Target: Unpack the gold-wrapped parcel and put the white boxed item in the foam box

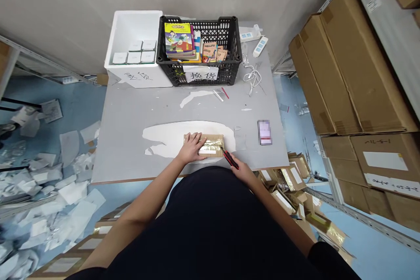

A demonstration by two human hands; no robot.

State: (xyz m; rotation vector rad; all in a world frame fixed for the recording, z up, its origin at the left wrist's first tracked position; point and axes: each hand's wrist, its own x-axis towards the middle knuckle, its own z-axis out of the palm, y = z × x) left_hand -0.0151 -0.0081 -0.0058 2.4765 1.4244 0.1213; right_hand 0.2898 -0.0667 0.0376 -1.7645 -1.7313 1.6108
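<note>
A small cardboard box (215, 152) lies near the table's front edge, with shiny clear tape along its top and a white label. My left hand (192, 147) rests flat on the box's left part, fingers spread. In my right hand (242, 169) is a red and black utility knife (230, 159). Its tip meets the right end of the box at the taped line; how deep the blade sits I cannot tell. Beneath the box is a torn white patch (164, 133) on the grey tabletop (131, 105).
At the back stand a white foam box (133, 74) with small white boxes and a black crate (234, 74) of booklets. A phone (264, 132), a white cable (252, 78) and power strips (260, 47) lie right. Cartons (328, 61) fill the right shelf; packaging (75, 192) litters the floor.
</note>
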